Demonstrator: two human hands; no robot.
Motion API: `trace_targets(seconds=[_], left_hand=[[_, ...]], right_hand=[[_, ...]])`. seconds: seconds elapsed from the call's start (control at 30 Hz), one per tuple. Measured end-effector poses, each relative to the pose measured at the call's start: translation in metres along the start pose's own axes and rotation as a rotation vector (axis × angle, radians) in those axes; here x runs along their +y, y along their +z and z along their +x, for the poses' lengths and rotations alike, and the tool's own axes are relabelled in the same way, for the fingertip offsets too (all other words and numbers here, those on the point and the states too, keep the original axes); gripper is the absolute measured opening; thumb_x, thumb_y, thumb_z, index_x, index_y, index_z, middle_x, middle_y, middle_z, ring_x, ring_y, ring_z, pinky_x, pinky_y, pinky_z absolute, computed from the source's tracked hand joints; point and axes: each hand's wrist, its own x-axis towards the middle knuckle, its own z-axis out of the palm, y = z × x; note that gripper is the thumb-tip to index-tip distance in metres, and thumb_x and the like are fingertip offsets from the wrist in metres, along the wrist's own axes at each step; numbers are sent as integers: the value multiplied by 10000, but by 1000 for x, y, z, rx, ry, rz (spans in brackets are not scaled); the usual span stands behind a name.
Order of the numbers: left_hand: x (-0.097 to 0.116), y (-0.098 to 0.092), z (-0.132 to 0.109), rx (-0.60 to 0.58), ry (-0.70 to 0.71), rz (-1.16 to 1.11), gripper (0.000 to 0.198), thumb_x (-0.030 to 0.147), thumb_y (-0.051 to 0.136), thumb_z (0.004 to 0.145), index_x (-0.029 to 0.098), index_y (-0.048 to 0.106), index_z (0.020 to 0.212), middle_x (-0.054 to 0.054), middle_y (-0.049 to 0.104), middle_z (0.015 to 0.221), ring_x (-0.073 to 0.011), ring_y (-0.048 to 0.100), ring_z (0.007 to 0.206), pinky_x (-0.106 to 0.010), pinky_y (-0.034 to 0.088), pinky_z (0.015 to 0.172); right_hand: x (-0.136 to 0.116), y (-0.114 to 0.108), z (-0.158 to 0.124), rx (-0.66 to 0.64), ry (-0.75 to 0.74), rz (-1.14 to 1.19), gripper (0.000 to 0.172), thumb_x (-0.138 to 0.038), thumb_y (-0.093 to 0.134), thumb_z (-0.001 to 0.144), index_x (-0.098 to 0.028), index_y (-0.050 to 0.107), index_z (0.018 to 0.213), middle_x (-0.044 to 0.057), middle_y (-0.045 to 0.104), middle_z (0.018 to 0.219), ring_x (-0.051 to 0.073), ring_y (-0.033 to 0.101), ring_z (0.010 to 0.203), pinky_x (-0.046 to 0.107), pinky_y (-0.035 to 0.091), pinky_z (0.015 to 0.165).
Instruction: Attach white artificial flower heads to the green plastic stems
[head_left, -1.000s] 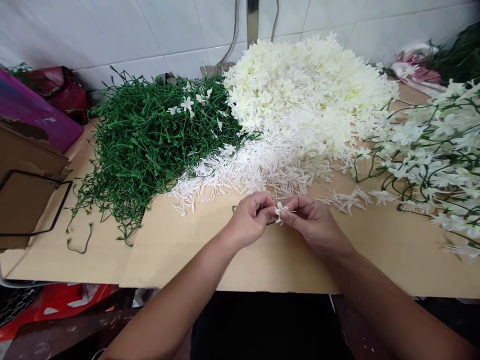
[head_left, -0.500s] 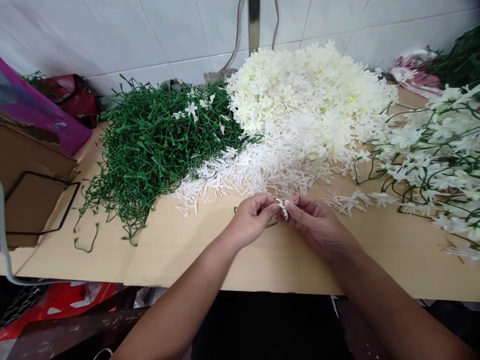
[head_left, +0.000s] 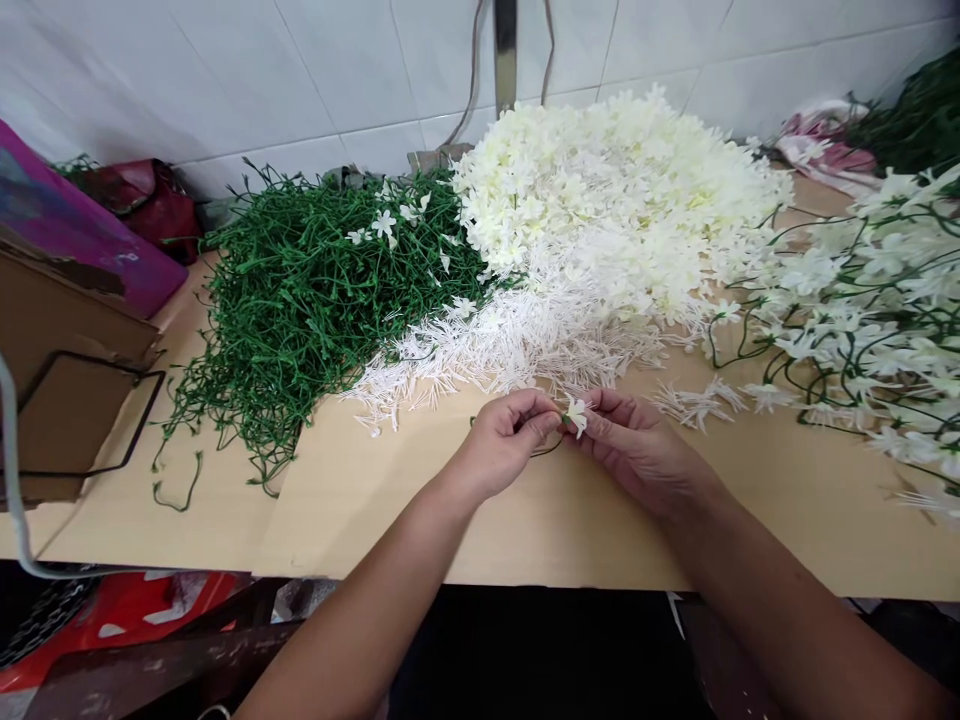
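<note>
My left hand (head_left: 517, 440) is closed in a pinch on a thin green artificial stem (head_left: 547, 450), whose curved length shows below the fingers. At the stem's tip is a small white artificial flower (head_left: 577, 416), its petals spread. The fingers of my right hand (head_left: 626, 435) close on that flower from the right. Just beyond both hands lies a heap of thin white stamen pieces (head_left: 525, 335). Behind it rises a large pile of cream-white flower heads (head_left: 622, 190). A tangled mound of green stems (head_left: 322, 290) sits to the left.
Stemmed white flowers (head_left: 862, 340) cover the table's right side. A cardboard box (head_left: 75, 390) with a black wire frame and a purple panel (head_left: 97, 230) stand at the left. One loose stem (head_left: 178, 490) lies near them. A tiled wall (head_left: 360, 70) bounds the back.
Between my fingers the white flower has turned, and its open petals now show more fully at the stem's tip. Both hands stay in nearly the same place.
</note>
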Motion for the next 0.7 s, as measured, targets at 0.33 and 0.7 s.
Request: trace_targets(seconds=[0.33, 0.7], left_hand=[[6, -2, 0, 17, -4, -91, 183, 318, 671, 666, 158, 597, 710, 37, 523, 541, -76, 490, 540, -201, 405, 550], [7, -2, 2, 19, -30, -149, 228, 327, 742, 600, 138, 630, 661, 16, 600, 572, -67, 539, 552, -185, 455, 574]], right_hand=[[-3, 5, -4, -28, -11, 27, 225, -323, 763, 579, -182, 592, 621, -29, 591, 593, 88, 535, 572, 243, 445, 604], [-5, 3, -6, -9, -44, 69, 282, -350, 778, 544, -172, 577, 630, -49, 578, 545, 69, 518, 542, 222, 411, 571]])
